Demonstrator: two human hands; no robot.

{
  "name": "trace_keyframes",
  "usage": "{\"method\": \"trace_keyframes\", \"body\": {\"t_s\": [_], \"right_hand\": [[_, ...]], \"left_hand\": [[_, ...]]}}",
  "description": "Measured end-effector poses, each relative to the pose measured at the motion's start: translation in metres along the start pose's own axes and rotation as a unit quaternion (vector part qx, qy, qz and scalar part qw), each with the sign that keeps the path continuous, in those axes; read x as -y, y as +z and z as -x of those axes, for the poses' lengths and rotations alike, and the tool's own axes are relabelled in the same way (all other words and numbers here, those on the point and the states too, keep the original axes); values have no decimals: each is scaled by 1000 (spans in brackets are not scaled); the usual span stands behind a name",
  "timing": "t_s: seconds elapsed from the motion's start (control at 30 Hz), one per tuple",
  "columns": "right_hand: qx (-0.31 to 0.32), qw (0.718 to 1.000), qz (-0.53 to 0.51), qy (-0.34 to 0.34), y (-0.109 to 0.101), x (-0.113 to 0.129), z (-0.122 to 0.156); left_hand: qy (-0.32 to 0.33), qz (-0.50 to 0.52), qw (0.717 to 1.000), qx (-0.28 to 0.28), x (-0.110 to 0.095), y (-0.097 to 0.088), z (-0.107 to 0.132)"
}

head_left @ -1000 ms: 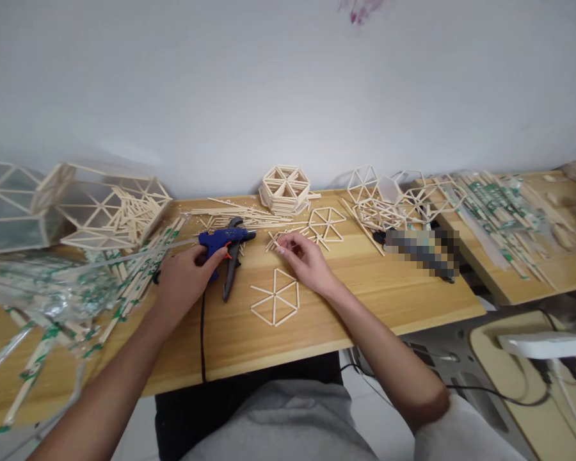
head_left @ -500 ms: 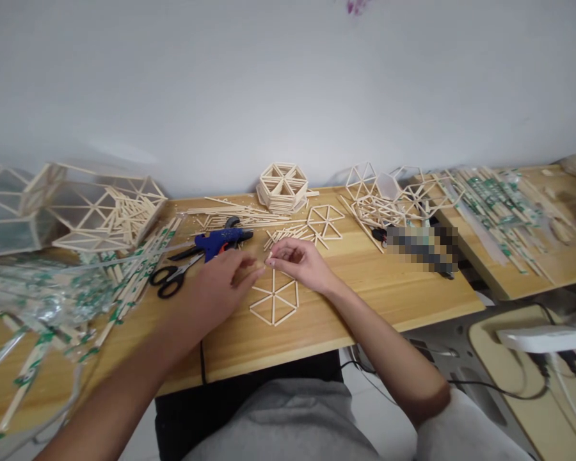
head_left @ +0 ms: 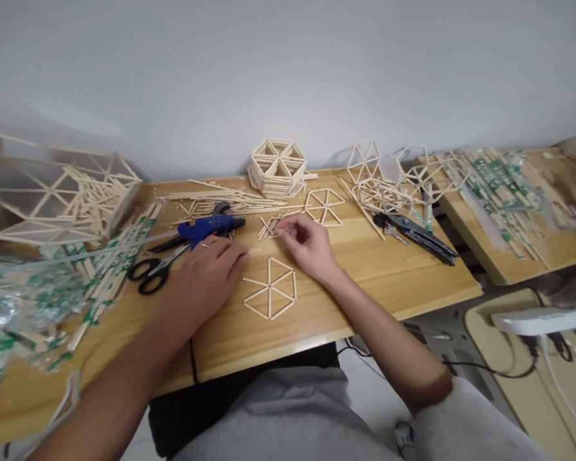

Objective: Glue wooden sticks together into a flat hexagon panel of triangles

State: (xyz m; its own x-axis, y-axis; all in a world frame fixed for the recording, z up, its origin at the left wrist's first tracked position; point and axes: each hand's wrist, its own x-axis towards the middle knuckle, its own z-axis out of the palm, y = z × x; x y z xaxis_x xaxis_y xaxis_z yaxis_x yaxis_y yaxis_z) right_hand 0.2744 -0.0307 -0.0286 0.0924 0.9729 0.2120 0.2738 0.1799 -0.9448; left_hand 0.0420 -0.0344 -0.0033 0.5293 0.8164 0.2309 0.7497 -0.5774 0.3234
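My left hand point(head_left: 214, 269) lies palm down on the table beside the blue glue gun point(head_left: 204, 228), fingers stretched out and holding nothing. At a small pile of short wooden sticks point(head_left: 265, 227), my right hand point(head_left: 310, 246) has thumb and fingertips closed on a stick, mostly hidden by the fingers. Between my forearms lies a flat wheel of wooden sticks point(head_left: 269, 288); its spokes meet in the middle and its rim runs along the right and bottom. Behind my right hand sits another stick hexagon point(head_left: 324, 207). Black-handled scissors point(head_left: 154, 272) rest left of my left hand.
A stack of stick hexagons point(head_left: 277, 168) stands against the wall. Stick frames point(head_left: 384, 192) and a black tool point(head_left: 422, 237) are at right. At left are a panelled stick structure point(head_left: 48, 198) with loose sticks and wrapped chopsticks point(head_left: 110, 282). A power strip point(head_left: 540, 321) sits lower right.
My hands have come apart from above the wheel. The left has moved left and down onto the table; the right has moved to the pile of short sticks. The view has shifted slightly.
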Motion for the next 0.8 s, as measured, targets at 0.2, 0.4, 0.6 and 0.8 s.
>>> {"method": "trace_keyframes", "body": {"t_s": [0.2,0.4,0.6,0.8], "right_hand": [[-16,998,60,1,1,-6,0],[-11,998,63,-16,1,-4,1],[-15,996,76,-32,0,-2,2],[-7,995,86,-44,1,-1,2]], "left_hand": [[56,-31,998,29,-3,0,6],[67,-14,997,36,-4,5,8],[84,-30,994,64,-6,2,8],[91,-33,993,74,-15,-5,4]]}}
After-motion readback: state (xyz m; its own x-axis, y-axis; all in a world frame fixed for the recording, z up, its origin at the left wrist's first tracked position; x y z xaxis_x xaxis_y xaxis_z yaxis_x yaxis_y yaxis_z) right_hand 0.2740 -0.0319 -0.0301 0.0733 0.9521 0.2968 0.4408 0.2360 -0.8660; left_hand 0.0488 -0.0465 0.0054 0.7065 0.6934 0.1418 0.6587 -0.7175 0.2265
